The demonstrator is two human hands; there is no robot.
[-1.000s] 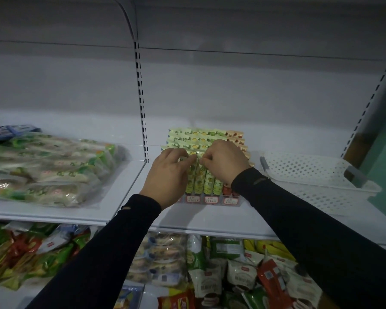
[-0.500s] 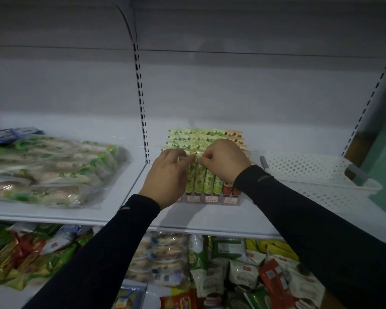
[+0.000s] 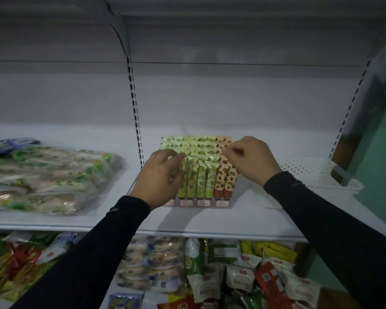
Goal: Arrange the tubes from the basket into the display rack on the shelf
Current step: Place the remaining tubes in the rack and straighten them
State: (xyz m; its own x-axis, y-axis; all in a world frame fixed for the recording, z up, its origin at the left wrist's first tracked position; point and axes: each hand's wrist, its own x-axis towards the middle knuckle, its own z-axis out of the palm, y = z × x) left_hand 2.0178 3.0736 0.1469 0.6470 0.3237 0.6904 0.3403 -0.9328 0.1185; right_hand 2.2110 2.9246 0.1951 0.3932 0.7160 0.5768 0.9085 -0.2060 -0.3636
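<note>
**What my shelf holds**

The white shelf (image 3: 243, 219) in front of me carries the rack (image 3: 201, 202) of tubes (image 3: 201, 179) at its middle, a white basket (image 3: 310, 172) just to the right, and bagged snacks (image 3: 45, 177) well to the left.

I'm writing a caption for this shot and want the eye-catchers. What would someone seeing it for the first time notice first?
First, the two hands at the centre of the white shelf: the left hand and right hand both pinch at the tops of the tubes standing packed in the display rack. Next, the white perforated basket to the right, and the heap of bagged snacks on the left.
</note>
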